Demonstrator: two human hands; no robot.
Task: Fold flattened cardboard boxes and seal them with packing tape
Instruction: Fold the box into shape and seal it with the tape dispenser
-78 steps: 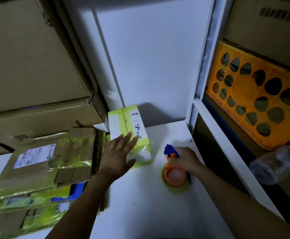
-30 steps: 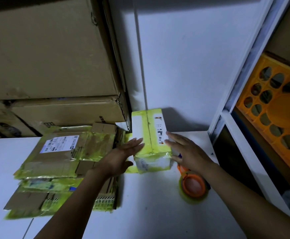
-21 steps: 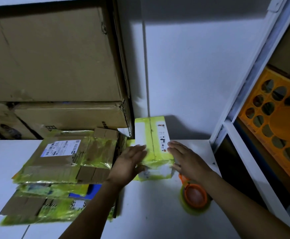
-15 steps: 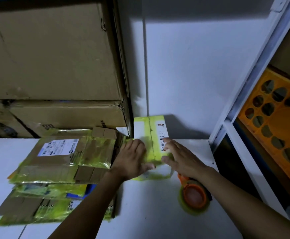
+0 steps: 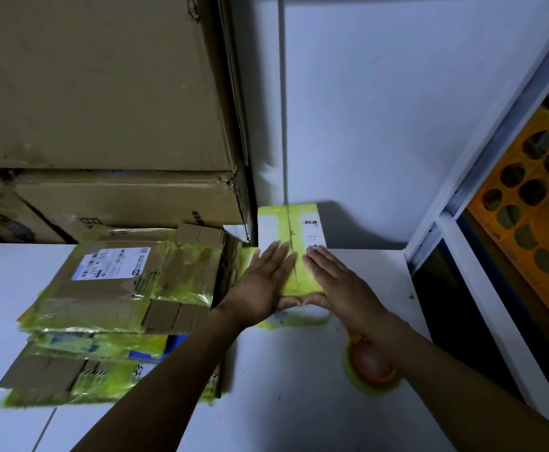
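Fingers (image 5: 278, 256) of the left hand (image 5: 263, 282) lie straight and flat, held together, on top of the small taped box (image 5: 291, 223). The right hand (image 5: 338, 282) has its fingers (image 5: 318, 259) laid the same way, just beside them. Neither hand is curled round anything. The two thumbs point toward each other along the box's near edge, their tips almost meeting. A dark seam along the middle of the box's top shows between the two hands.

Nearest the camera, both forearms rise from the bottom of the frame over the white tabletop (image 5: 299, 402). At lower right, partly under the right forearm, a packing tape roll (image 5: 372, 367) with an orange hub lies flat on the tabletop, near the box but apart from it.

The box sits at the middle of the frame, wrapped in yellow-green tape. A white printed label runs along the right side of its top, and its far end is close against the wall (image 5: 380, 109).

At left, a stack of flattened boxes (image 5: 119, 288), brown cardboard with yellow-green tape and a shipping label on the top one, lies just beside the left hand.

Behind the stack, in the upper left, large brown cartons (image 5: 103, 93) are piled one on another. At far right, past a white shelf frame (image 5: 481, 177), an orange crate (image 5: 534, 197) with round holes is in view.
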